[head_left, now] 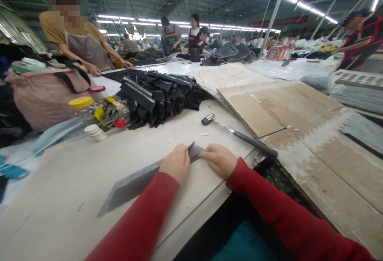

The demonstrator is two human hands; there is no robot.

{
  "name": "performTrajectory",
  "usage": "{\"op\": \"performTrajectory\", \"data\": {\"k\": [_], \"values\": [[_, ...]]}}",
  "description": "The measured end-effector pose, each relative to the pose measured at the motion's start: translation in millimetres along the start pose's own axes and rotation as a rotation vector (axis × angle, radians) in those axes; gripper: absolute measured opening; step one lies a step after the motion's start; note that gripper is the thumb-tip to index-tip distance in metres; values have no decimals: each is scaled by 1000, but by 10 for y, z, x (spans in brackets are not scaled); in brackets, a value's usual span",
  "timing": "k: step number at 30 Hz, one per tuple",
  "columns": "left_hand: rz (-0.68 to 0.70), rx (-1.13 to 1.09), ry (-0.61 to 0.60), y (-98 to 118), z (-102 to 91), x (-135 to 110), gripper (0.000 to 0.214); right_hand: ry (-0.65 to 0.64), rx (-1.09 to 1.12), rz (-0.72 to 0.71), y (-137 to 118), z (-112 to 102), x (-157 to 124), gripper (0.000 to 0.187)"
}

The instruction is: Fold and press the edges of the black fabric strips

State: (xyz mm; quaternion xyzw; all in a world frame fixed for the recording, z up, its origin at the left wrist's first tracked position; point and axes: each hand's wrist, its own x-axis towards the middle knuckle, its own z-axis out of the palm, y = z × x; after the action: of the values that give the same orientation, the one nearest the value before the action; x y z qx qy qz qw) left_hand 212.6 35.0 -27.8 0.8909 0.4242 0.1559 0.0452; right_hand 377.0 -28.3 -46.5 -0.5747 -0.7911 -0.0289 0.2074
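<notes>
A long grey strip of material (pixel 134 181) lies flat on the pale worktable (pixel 74 197), running from lower left to its pointed right end. My left hand (pixel 176 163) rests on that end with fingers curled, pinching a raised edge of the strip. My right hand (pixel 220 159) presses flat on the tip just beside it. Both arms wear red sleeves. A small hammer (pixel 236 133) with a dark handle lies on the table just beyond my right hand.
A heap of black strips (pixel 158 93) sits mid-table. A yellow-lidded jar (pixel 85 109), small bottles and a pink bag (pixel 42 93) stand at left. Stained cardboard sheets (pixel 299 125) cover the right. A person in an apron (pixel 80 42) works at the far left; others stand behind.
</notes>
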Motion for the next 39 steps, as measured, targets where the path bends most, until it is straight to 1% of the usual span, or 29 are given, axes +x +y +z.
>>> {"op": "performTrajectory", "data": {"k": [3, 5, 7, 9, 11, 14, 17, 22, 26, 29, 32, 34, 37, 39], "values": [[-115, -206, 45, -138, -22, -11, 13, 20, 13, -2, 15, 19, 0, 33], [-147, -296, 80, -194, -13, -25, 14, 40, 30, -8, 31, 37, -6, 32], [-146, -309, 74, -200, 0, -45, 15, 66, 50, -11, 45, 50, -17, 30], [-83, -272, 31, -169, 9, -68, 16, 101, 64, 1, 54, 54, -31, 28], [25, -224, -3, -130, 14, -91, 16, 130, 65, 23, 54, 51, -42, 26], [186, -158, -13, -106, 24, -112, 21, 149, 60, 47, 49, 50, -46, 24], [265, -116, -30, -115, 38, -108, 21, 156, 70, 52, 50, 60, -38, 24], [337, -78, -71, -100, 34, -85, 22, 153, 77, 70, 54, 73, -30, 24], [360, -31, -87, -73, 16, -86, 24, 163, 95, 97, 52, 64, -31, 23], [364, -2, -91, -63, 7, -95, 23, 191, 102, 163, 56, 52, -36, 22], [365, 22, -95, -56, 3, -101, 22, 252, 124, 243, 56, 31, -46, 22], [367, 34, -97, -47, 2, -101, 22, 254, 159, 215, 51, 12, -51, 26], [367, 44, -99, -33, 2, -96, 22, 195, 172, 105, 44, -7, -52, 31], [362, 42, -102, -26, -1, -94, 21, 167, 152, 66, 45, -9, -50, 30]]}}
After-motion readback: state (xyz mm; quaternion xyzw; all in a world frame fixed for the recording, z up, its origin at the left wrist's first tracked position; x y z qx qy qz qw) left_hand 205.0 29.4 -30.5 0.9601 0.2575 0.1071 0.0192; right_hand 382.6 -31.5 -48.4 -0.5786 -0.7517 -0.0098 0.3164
